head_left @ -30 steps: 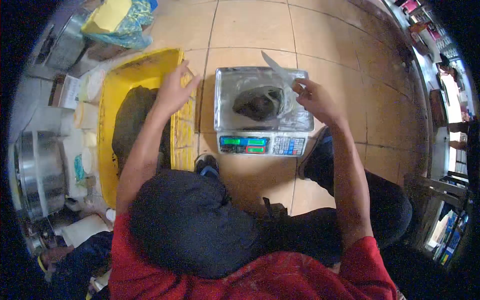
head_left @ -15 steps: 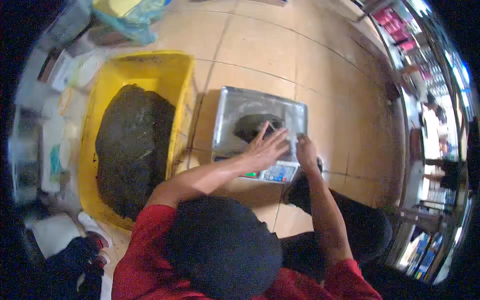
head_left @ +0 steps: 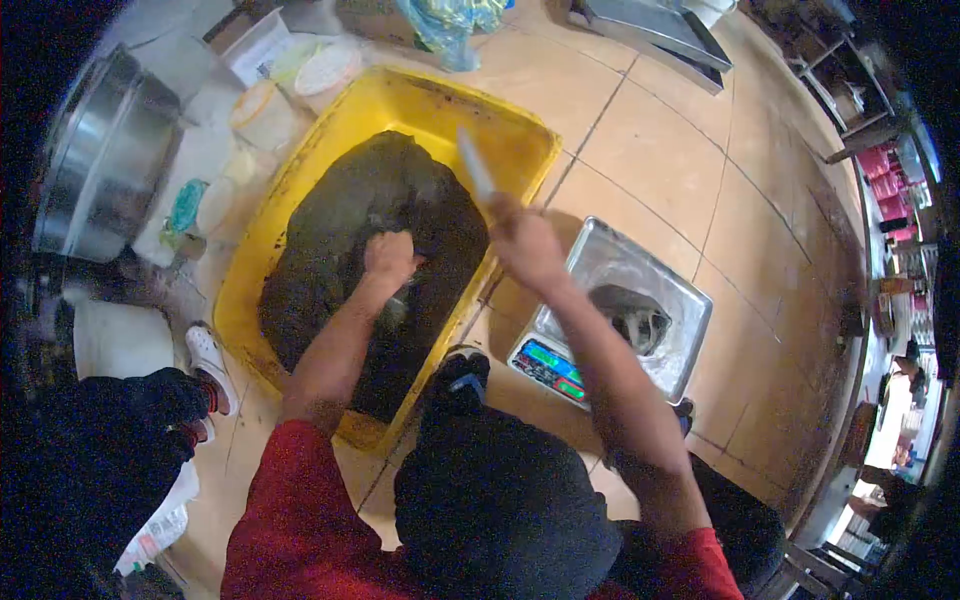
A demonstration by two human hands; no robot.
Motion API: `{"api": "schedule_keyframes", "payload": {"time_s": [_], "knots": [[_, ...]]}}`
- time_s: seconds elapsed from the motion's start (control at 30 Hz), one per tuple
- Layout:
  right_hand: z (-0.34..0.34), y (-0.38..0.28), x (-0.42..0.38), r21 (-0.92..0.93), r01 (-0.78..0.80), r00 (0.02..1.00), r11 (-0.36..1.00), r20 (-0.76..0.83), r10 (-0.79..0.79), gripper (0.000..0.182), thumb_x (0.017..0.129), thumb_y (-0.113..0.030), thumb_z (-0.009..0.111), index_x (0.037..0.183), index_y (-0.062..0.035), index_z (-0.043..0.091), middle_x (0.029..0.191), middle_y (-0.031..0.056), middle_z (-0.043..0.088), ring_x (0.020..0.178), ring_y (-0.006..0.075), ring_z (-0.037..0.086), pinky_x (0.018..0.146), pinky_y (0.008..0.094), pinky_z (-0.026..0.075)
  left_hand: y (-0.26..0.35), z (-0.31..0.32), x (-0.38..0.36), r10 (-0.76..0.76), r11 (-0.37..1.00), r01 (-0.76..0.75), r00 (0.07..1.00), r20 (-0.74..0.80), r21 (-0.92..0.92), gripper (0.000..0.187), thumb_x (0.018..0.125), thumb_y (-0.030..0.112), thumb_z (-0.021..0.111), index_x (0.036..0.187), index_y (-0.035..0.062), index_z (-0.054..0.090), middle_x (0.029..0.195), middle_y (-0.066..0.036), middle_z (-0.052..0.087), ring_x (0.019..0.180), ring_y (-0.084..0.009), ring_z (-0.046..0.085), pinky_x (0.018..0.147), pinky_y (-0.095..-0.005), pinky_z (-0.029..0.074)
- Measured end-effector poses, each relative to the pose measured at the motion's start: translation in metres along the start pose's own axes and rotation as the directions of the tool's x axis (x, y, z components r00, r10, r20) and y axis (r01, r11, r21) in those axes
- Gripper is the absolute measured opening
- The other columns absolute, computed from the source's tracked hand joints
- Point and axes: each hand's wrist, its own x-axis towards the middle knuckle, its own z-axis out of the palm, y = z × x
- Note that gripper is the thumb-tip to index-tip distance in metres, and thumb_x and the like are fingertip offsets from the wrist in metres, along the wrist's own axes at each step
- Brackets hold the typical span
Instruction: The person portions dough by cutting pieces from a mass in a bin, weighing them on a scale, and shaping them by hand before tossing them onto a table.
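My left hand [head_left: 391,257] is closed, pressed into the dark grey mass [head_left: 330,230] that fills much of the yellow tub [head_left: 250,300]; what its fingers grip is hidden. In my right hand [head_left: 530,245], raised over the tub's right rim, is a knife [head_left: 474,165] with its blade pointing up and left, slightly blurred. A metal tray scale [head_left: 690,305] stands on the floor to the right, partly behind my right forearm. On its tray lies a dark lump [head_left: 637,318], and its display [head_left: 545,355] is lit.
Plastic containers [head_left: 265,115] and a large metal pot [head_left: 110,160] stand left of the tub. Another person's shoe [head_left: 208,362] is at the lower left. A blue-green plastic bag [head_left: 452,25] and a metal tray [head_left: 650,35] lie at the top. Shelving lines the right side.
The view has shifted. My left hand has moved from the lump on the scale into the yellow tub. My right hand has moved from the scale's right side to over the tub's rim, knife raised.
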Motion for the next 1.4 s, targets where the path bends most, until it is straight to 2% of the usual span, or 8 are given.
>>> {"api": "schedule_keyframes", "payload": {"time_s": [0.53,0.67,0.87,0.97,1.1,1.2,1.27,1.4], "knots": [[-0.036,-0.041,-0.057,0.158,-0.305,0.449,0.939,0.894,-0.004,0.04,0.077,-0.017,0.056,0.116,-0.0069,0.057,0.074,-0.0006,0.058,0.058,0.0099,0.051,0.053,0.0244,0.044,0.025,-0.173,-0.084,0.012,0.715,-0.304,0.906,-0.424,-0.63,0.029,0.076,0.024,0.069,0.096,0.0045,0.061,0.107,-0.023,0.058,0.107,-0.0347,0.054,0.085,-0.0456,0.042],[-0.103,0.058,-0.112,0.244,-0.15,0.941,0.958,0.331,0.063,0.039,0.08,-0.009,0.052,0.118,-0.0016,0.055,0.073,0.0043,0.058,0.056,0.0128,0.052,0.051,0.028,0.046,0.112,-0.177,-0.079,0.353,0.877,-0.46,0.812,-0.466,-0.138,0.051,0.071,0.053,0.066,0.097,0.0101,0.062,0.146,-0.028,0.004,0.133,-0.0488,-0.007,0.095,-0.0728,0.002],[-0.209,0.11,-0.202,0.548,-0.416,0.837,0.726,-0.081,0.541,0.047,0.08,-0.012,0.057,0.123,0.0031,0.047,0.071,0.0033,0.052,0.053,0.0079,0.047,0.04,0.0241,0.037,0.261,-0.088,-0.067,0.594,0.769,-0.444,0.763,0.255,-0.46,0.059,0.074,0.054,0.064,0.116,0.0132,0.057,0.143,-0.033,0.008,0.134,-0.0464,0.0,0.106,-0.0581,0.007],[-0.231,0.101,-0.22,0.595,-0.418,0.773,0.686,-0.162,0.613,0.048,0.08,-0.01,0.057,0.124,0.0025,0.046,0.069,0.0037,0.052,0.052,0.0083,0.047,0.04,0.0226,0.036,0.267,-0.074,-0.048,0.749,0.66,-0.726,0.618,-0.239,0.195,0.057,0.079,0.052,0.059,0.12,0.013,0.055,0.139,-0.029,0.026,0.133,-0.0406,0.017,0.105,-0.0592,0.014],[-0.23,0.127,-0.232,0.612,-0.409,0.76,0.677,-0.183,0.624,0.047,0.08,-0.01,0.057,0.124,0.0021,0.046,0.068,0.0052,0.052,0.05,0.0088,0.048,0.04,0.022,0.036,0.244,-0.139,-0.007,0.374,0.222,-0.225,0.918,-0.131,-0.949,0.063,0.082,0.049,0.054,0.131,0.0108,0.043,0.133,-0.02,0.04,0.121,-0.0303,0.041,0.098,-0.0506,0.031],[-0.206,0.142,-0.227,0.594,-0.391,0.754,0.703,-0.23,0.615,0.047,0.08,-0.011,0.057,0.125,-0.001,0.047,0.069,0.0068,0.054,0.051,0.0101,0.049,0.04,0.0235,0.037,0.225,-0.145,0.016,0.334,-0.006,-0.161,0.93,-0.154,-0.987,0.057,0.084,0.043,0.053,0.13,0.0109,0.043,0.13,-0.018,0.044,0.116,-0.0305,0.044,0.094,-0.0521,0.033],[-0.19,0.143,-0.22,0.562,-0.364,0.749,0.743,-0.297,0.592,0.046,0.081,-0.012,0.057,0.125,-0.0038,0.048,0.07,0.0077,0.055,0.052,0.011,0.049,0.041,0.0247,0.038,0.225,-0.121,0.023,0.5,0.675,-0.663,0.734,-0.459,-0.324,0.057,0.085,0.044,0.05,0.131,0.0119,0.042,0.132,-0.018,0.041,0.12,-0.0313,0.04,0.097,-0.0535,0.029],[-0.15,0.19,-0.225,0.24,-0.496,0.744,0.834,-0.377,0.551,0.031,0.078,-0.011,0.056,0.108,-0.004,0.054,0.076,0.0143,0.06,0.065,0.0227,0.059,0.059,0.0343,0.046,0.255,-0.061,-0.003,0.757,0.648,-0.685,0.532,-0.378,0.334,0.056,0.085,0.044,0.051,0.132,0.0152,0.041,0.136,-0.018,0.035,0.128,-0.0314,0.031,0.103,-0.0567,0.021]]}}
